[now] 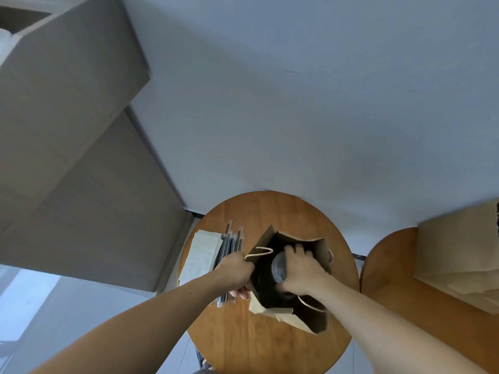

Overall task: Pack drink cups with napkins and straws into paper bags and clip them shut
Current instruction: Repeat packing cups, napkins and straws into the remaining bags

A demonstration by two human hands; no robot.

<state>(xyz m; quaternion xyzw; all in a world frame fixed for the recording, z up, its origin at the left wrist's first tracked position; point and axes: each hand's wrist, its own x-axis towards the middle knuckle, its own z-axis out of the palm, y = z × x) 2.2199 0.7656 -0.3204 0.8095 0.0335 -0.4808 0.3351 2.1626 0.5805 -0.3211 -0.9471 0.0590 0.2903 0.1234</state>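
An open brown paper bag [318,248] with twine handles stands on a round wooden table [270,214]. My left hand [236,271] grips the bag's left rim beside one handle and holds the mouth open. My right hand [301,271] grips the top of a drink cup [279,267] with a clear lid, and the cup is inside the bag's mouth. Its lower part is hidden in the dark interior. Wrapped black straws [232,244] and a stack of white napkins [201,255] lie on the table left of the bag.
A second wooden table [391,271] at the right carries a stack of flat brown paper bags [456,255]. Grey cabinets [75,130] stand at the left against a pale wall. A small dark object [330,256] shows behind the bag's right side.
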